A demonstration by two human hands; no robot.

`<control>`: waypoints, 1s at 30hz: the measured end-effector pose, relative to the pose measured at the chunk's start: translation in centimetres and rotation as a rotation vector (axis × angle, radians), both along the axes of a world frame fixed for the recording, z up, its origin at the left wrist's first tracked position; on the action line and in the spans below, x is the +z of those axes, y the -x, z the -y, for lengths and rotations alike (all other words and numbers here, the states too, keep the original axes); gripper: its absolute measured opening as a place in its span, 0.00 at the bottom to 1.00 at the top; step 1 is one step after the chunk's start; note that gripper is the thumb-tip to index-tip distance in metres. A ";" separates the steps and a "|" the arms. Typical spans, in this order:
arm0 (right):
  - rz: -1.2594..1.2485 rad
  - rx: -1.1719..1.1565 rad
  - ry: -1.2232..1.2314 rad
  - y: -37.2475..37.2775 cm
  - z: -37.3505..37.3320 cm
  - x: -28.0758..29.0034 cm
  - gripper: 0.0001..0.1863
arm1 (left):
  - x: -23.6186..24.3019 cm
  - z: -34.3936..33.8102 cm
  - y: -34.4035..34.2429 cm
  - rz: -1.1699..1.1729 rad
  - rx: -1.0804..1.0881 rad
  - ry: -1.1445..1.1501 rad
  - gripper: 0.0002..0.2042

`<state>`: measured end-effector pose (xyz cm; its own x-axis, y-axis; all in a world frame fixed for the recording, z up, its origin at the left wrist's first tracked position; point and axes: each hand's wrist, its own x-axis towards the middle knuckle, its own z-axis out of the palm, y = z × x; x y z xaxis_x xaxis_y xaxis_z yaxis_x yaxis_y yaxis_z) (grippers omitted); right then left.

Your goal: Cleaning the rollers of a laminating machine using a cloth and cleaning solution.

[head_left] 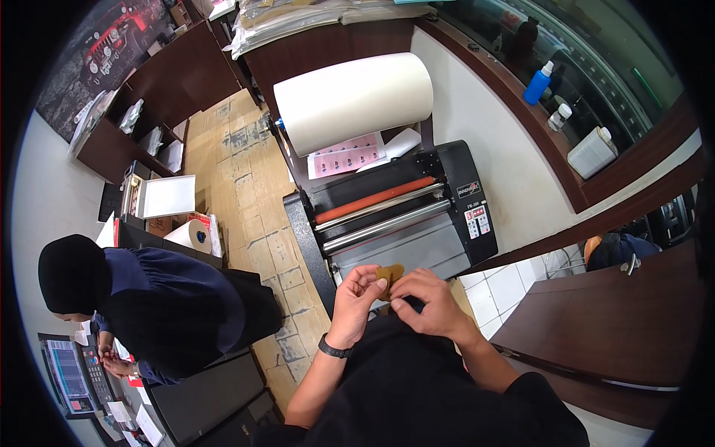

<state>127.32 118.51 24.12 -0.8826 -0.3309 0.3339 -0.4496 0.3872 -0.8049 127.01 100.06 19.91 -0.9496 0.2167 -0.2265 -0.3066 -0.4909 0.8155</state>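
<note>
Standing at a roll laminator (pixel 402 216), we pinch a small tan piece (pixel 390 274) between both hands, just in front of the machine's grey feed tray (pixel 395 249). Our left hand (pixel 356 290), a dark watch (pixel 334 348) at its wrist, closes thumb and forefinger on the piece's left edge; our right hand (pixel 428 302) curls its fingertips against the right and lower edge, so both are grasping the piece rather than lying slack. We judge the step in hand to be fingerwork on the piece itself, perhaps peeling or separating a layer, and a next move would call for a steady pinch from one hand while the other works a fine edge, with the piece kept level and near the tray. Behind the orange roller (pixel 372 200) sits a wide white roll (pixel 354 100), with pink printed sheets (pixel 346 155) below it. To our left a person in dark clothing (pixel 160 298) bends over a counter; their hands are apart from ours. What the piece is made of we cannot tell, since our fingers hide most of it. The tray's near edge is hidden behind our hands, and our dark shirt (pixel 432 395) blocks what lies beneath.
</note>
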 end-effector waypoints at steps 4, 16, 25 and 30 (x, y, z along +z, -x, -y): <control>0.155 -0.206 0.134 0.7 -0.4 -0.4 0.13 | 0.5 0.4 0.1 0.031 -0.017 0.012 0.10; 0.580 0.124 0.403 1.1 -1.1 -3.7 0.14 | 0.3 -0.5 0.6 -0.030 -0.073 0.118 0.07; 0.726 -0.284 1.054 5.3 -6.2 -9.9 0.06 | 9.4 0.9 1.7 -0.523 0.046 0.172 0.12; 0.128 -0.870 -0.149 12.2 -11.1 -16.9 0.05 | 18.8 -0.8 -0.3 -0.977 0.016 -0.133 0.23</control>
